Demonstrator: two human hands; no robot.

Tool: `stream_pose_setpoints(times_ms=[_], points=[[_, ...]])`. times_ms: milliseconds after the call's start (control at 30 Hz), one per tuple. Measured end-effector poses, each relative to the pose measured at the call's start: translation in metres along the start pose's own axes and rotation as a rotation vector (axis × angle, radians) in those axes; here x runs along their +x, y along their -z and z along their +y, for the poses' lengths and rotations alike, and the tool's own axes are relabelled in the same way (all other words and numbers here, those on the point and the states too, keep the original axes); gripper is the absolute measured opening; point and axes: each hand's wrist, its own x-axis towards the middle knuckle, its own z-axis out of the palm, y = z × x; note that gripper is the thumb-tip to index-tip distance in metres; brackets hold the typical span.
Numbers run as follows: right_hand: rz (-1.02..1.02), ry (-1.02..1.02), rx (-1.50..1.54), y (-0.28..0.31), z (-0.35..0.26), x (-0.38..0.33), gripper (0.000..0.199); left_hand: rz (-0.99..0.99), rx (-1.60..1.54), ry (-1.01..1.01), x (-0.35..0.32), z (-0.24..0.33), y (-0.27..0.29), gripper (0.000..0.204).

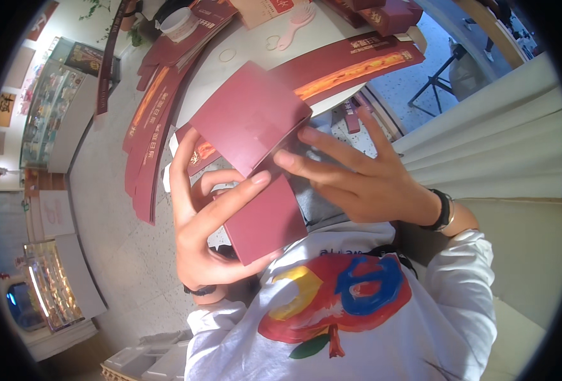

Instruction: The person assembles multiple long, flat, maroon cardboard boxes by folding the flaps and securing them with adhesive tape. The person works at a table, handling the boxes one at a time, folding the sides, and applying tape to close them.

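A dark red cardboard box (255,117) is in front of my chest, tilted. Its upper part has a smooth, shiny face, and a second red panel (265,222) angles away below it. I cannot tell whether the two parts are one piece. My left hand (208,216) is wrapped round the left side, with one fingertip on the seam between the parts and the thumb under the lower panel. At the right edge of the upper part, two fingertips of my right hand (357,174) touch the cardboard. Its fingers are stretched and spread, one of them raised clear.
On the white table (230,71) lie flat red printed sheets (351,66), more stacked sheets (160,127), a pink hairbrush (297,24) and rubber bands (227,55). A white cup (179,24) stands at the far left. A pale curtain (484,130) hangs to my right.
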Motion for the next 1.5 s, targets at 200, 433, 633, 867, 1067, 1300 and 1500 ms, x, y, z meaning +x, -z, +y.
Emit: stream_pose_setpoints(times_ms=[200, 433, 633, 867, 1067, 1300, 1500], points=[[0.065, 0.010, -0.060, 0.003, -0.002, 0.005, 0.012, 0.009, -0.024, 0.005, -0.001, 0.000, 0.000, 0.064], [-0.157, -0.082, 0.540, 0.042, 0.010, 0.012, 0.013, 0.076, -0.084, 0.023, -0.009, -0.001, 0.002, 0.054], [-0.034, -0.536, 1.713, 0.049, -0.009, 0.034, 0.014, 0.199, 0.056, -0.062, -0.028, 0.007, 0.005, 0.045], [0.078, -0.635, 2.042, 0.020, -0.069, 0.060, 0.017, 0.447, 0.024, -0.166, -0.072, 0.005, 0.026, 0.054], [0.071, -0.055, 1.497, 0.000, -0.055, 0.130, 0.014, 0.491, 0.597, -0.205, -0.070, -0.001, 0.069, 0.057], [0.034, -0.323, 1.681, -0.037, -0.083, 0.149, 0.009, 0.772, 0.901, -0.209, -0.064, -0.006, 0.070, 0.053], [0.382, -0.514, 1.635, -0.065, -0.115, 0.137, 0.015, 0.754, 1.006, -0.166, -0.072, -0.009, 0.065, 0.055]])
